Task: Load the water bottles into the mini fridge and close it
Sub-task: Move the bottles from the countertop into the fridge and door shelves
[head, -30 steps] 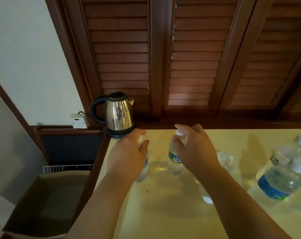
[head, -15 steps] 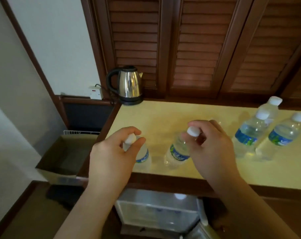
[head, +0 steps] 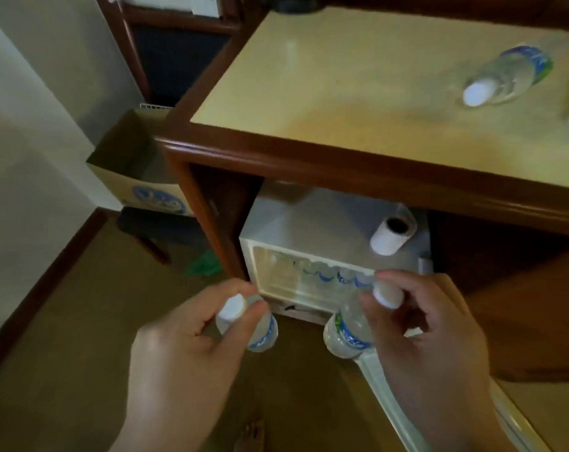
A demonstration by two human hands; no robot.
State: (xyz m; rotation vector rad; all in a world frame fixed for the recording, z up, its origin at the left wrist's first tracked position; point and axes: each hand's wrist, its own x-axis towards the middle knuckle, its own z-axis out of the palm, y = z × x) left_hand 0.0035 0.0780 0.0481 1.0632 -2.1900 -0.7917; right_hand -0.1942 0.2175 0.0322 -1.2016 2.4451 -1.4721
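Left hand (head: 192,347): grip pinching a water bottle (head: 255,324) by its white cap, bottle hanging below the fingers; right hand (head: 423,324): grip pinching a second bottle (head: 348,331) the same way, both in front of the open mini fridge (head: 309,230), its shelf apparently already lined with bottles. Risks, as judged: a cap-only hold may slip and drop a bottle to the floor; a crowded shelf may topple stock on entry; the open door (head: 384,386) beside the right hand may be knocked; one bottle on the counter (head: 342,93) is left (head: 511,73).
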